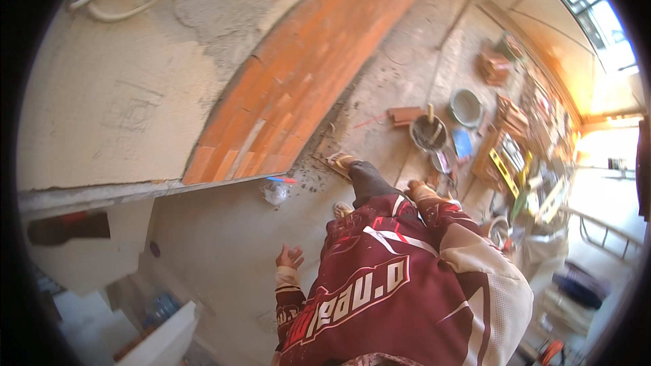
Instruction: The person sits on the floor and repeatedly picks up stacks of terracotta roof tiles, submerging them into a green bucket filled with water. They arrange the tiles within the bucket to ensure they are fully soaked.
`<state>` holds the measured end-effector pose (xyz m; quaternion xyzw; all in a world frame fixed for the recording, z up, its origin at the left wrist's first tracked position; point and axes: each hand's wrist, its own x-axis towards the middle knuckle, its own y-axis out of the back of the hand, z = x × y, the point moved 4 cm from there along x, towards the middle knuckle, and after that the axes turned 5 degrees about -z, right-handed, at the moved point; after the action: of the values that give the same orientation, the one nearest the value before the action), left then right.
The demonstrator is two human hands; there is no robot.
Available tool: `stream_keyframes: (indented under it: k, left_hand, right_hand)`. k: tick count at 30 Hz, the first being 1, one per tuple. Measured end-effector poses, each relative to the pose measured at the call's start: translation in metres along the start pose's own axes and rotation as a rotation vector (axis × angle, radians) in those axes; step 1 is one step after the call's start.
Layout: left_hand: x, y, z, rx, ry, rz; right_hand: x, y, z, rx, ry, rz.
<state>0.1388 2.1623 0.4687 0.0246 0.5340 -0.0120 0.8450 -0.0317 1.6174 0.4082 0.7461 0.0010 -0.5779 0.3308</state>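
Observation:
My left hand [290, 256] is held out over the pale floor with its fingers apart and nothing in it. My right hand [415, 188] hangs beside my dark trouser leg [375, 181]; its fingers are too small and blurred to tell how they lie. Ahead on the left, a curved band of thin orange bricks [291, 88] covers part of a cream plastered surface [102, 108]. Neither hand touches it. Near its lower end, a crumpled clear plastic bag [275, 194] lies on the floor by a small red and blue item [282, 179].
At the right stand a mortar bucket [419, 137] with a handled tool in it and a grey bucket [466, 108]. Orange bricks [404, 116] lie beside them. Farther right are a brick pile [494, 68] and a yellow spirit level [503, 173]. Pale cable [112, 13] loops at upper left.

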Motion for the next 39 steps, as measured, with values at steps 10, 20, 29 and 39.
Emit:
stream_keyframes:
  k: [10,20,29,39]
  left_hand:
    - [0.154,0.101,-0.076,1.140,-0.183,0.212]
    - [0.096,-0.088,0.035,0.800,-0.194,0.031]
    - [0.043,-0.250,0.027,1.036,-0.056,-0.085]
    - [0.025,-0.384,0.006,1.266,-0.101,-0.223]
  right_hand:
    - [-0.111,-0.140,0.117,0.202,-0.246,-0.114]
    - [0.000,-0.047,0.150,0.317,-0.151,-0.017]
    - [0.211,0.075,0.183,0.528,-0.078,0.184]
    - [0.414,0.125,0.207,1.138,-0.361,0.430]
